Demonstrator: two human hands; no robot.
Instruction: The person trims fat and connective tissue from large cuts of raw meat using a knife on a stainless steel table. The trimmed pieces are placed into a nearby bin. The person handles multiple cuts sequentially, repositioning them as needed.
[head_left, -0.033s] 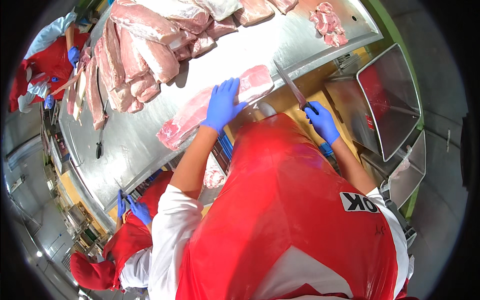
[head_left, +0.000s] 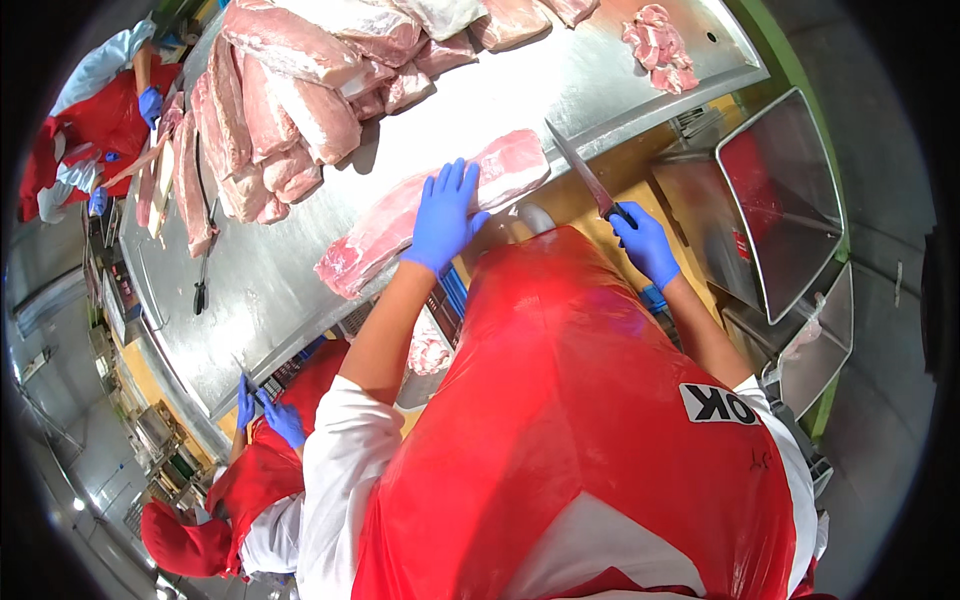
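Note:
A long slab of pale pink meat [head_left: 372,236] lies slantwise along the near edge of the steel table [head_left: 270,265]. On its middle rests my left hand [head_left: 440,225] in a blue glove, flat with the fingers stretched out. My right hand [head_left: 646,246], also blue-gloved, is wrapped round the black handle of a knife [head_left: 582,170]. Its long blade points up and away to the left, its tip over the table edge just right of the slab and apart from it.
Large meat pieces [head_left: 310,105] are heaped at the far left, with a long thin black-handled tool [head_left: 201,296] beside them. Small trimmings [head_left: 660,50] lie far right. Metal bins [head_left: 780,205] stand right. Co-workers' gloved hands show at lower left [head_left: 282,420] and upper left [head_left: 150,105].

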